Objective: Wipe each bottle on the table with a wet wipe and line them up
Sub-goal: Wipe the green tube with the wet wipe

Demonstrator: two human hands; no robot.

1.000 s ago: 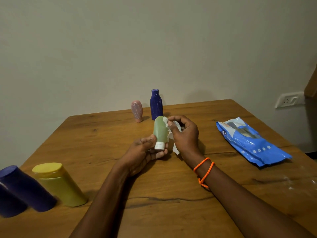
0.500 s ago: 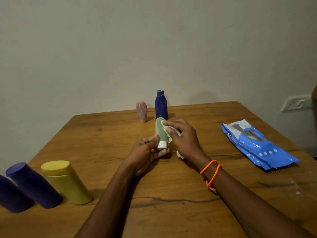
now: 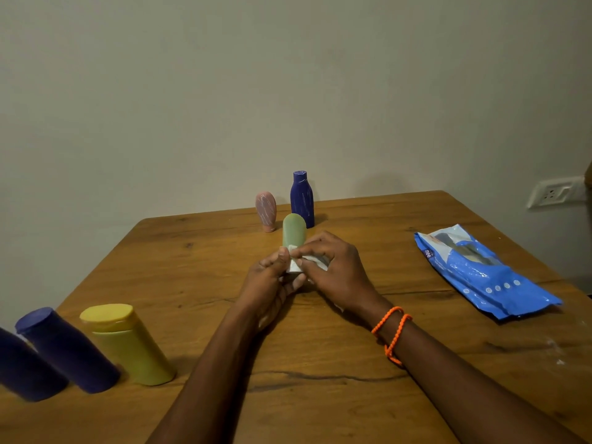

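Two dark blue bottles (image 3: pixel 69 350) and a yellow bottle (image 3: pixel 128 344) stand at the table's (image 3: pixel 192 267) left edge; mid-table, the left hand (image 3: pixel 270 283) grips a green tube (image 3: pixel 294 230) by its cap end — the right hand (image 3: pixel 336 270) pinches a white wet wipe (image 3: pixel 296 262) against it — wipes pack (image 3: pixel 480 270) at right.

Left hand (image 3: pixel 272 283): reaches in from the near edge toward the middle of the view, forearm bare, palm turned inward to the right, thumb up, fingers (image 3: pixel 296 280) curled round the lower end of the green bottle (image 3: pixel 294 230), which it holds upright.

Right hand (image 3: pixel 336 267): comes in from the near right, forearm bare, back of the hand uppermost, its fingers bent and pinching the white wet wipe (image 3: pixel 296 262) against the bottle's lower part, touching the left hand.

Right wrist: two loops of orange beaded bracelet (image 3: pixel 392 331).
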